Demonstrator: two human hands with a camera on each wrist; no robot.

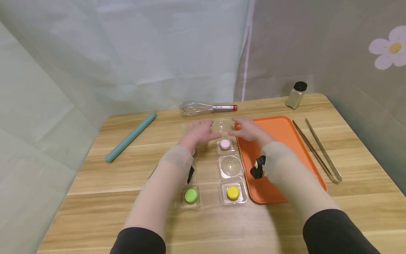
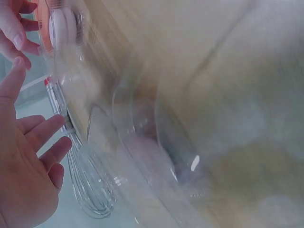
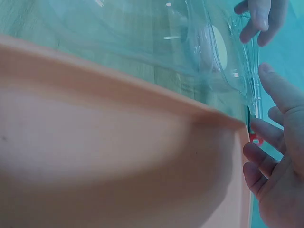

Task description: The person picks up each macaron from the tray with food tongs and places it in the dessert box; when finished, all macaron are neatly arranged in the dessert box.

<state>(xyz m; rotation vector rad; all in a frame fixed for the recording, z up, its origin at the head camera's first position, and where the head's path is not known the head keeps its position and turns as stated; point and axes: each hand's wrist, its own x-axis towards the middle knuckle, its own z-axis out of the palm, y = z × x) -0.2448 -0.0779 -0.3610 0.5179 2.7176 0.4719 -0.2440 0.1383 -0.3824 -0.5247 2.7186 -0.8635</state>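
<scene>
Between my two hands, at the far middle of the bench [image 1: 95,197], sits a clear plastic dome lid [image 1: 223,126], the upper half of an opened clamshell box. My left hand [image 1: 199,131] is beside its left edge and my right hand [image 1: 248,130] beside its right edge, above the near corner of the orange tray [image 1: 282,134]. Both hands are open, fingers relaxed and spread toward the lid; I cannot tell whether the fingertips actually touch the plastic, and neither hand has closed round anything. Just nearer to me than the lid, in the box's other half, lies a pink macaron [image 1: 225,144]. My left wrist view shows the same macaron [image 2: 63,26] through blurred clear plastic, with my open palm [image 2: 23,175] next to it.

Closer to me in that column are a second clear dome [image 1: 231,165] and a yellow macaron [image 1: 233,192] in its own clear tray; a green macaron [image 1: 191,195] sits to its left, partly behind my left forearm.

Beyond the hands a wire whisk [image 1: 207,108] with a red-tipped handle lies along the back edge. A teal rolling pin [image 1: 130,137] lies diagonally at far left. Right of the tray lie long metal tongs [image 1: 317,150], and a black-capped spice jar [image 1: 296,95] stands in the far right corner.
</scene>
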